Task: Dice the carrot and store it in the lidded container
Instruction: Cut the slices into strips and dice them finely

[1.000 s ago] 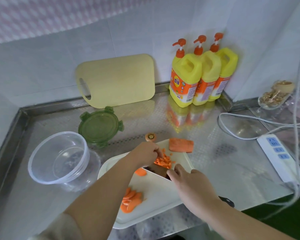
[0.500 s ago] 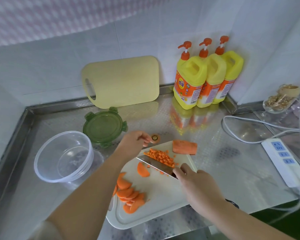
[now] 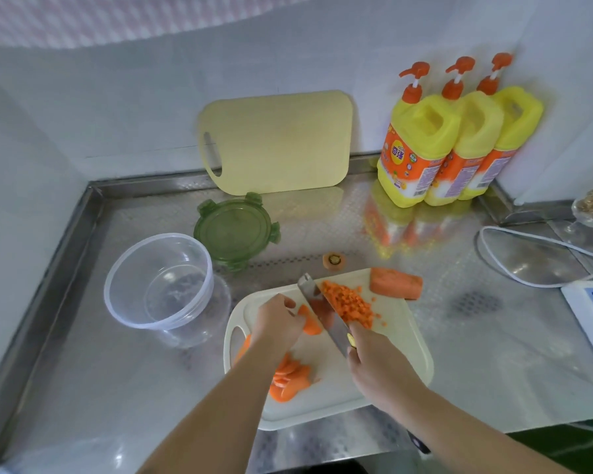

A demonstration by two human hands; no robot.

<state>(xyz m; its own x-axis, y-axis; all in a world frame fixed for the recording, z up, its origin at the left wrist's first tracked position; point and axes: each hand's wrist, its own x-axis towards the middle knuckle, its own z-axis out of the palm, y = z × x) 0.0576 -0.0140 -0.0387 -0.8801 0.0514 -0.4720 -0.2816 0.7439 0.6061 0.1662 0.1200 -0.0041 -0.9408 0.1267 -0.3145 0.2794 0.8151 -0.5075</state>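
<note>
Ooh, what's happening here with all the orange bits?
A person is chopping carrot on a white cutting board. The right hand grips the knife, its blade beside a pile of diced carrot, while the left hand holds a carrot slice. More slices and an uncut carrot chunk wait on the board. The clear container is empty, with its green lid lying beside it.

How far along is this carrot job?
Done: a pile of diced carrot lies on the white board. In hand: the right hand grips the knife, and the left hand holds a slice beside the blade. Left: more slices and a thick chunk are uncut; the clear container is empty and its green lid lies off beside it.
</note>
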